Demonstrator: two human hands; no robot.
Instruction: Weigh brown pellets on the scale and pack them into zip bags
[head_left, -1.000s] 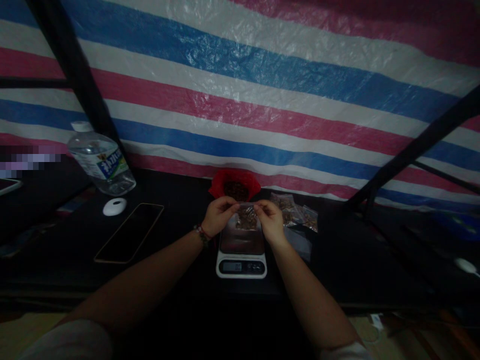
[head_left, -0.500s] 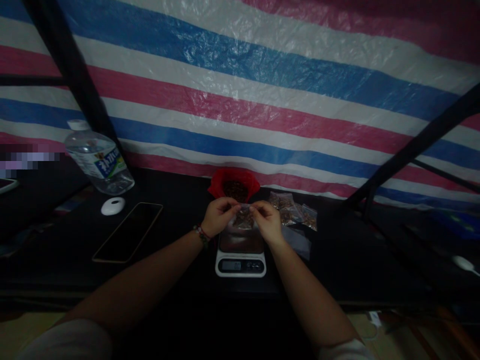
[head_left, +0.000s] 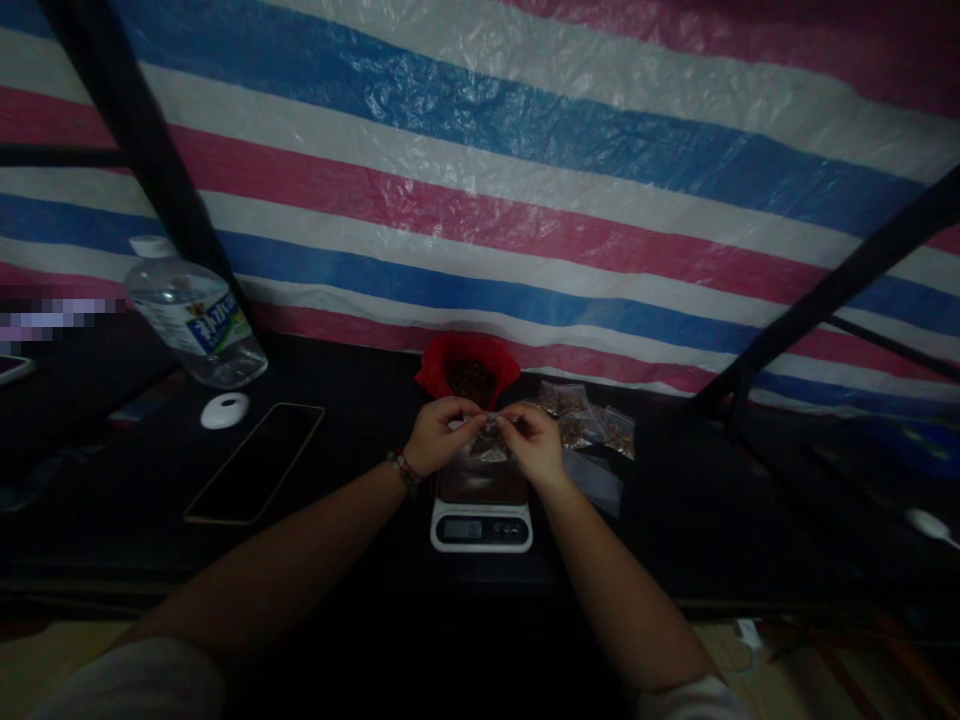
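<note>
Bag (head_left: 491,448) hangs beneath pinching fingers (head_left: 472,428) of 2 hands (head_left: 437,437) (head_left: 540,450).

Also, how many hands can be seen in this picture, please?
2: the left hand and the right hand, pinching opposite sides of the small clear bag near its top, above the scale.

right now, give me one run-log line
left hand: pinching; right hand: pinching; held: small clear plastic bag; below: white digital scale; beyond: red open container
</note>
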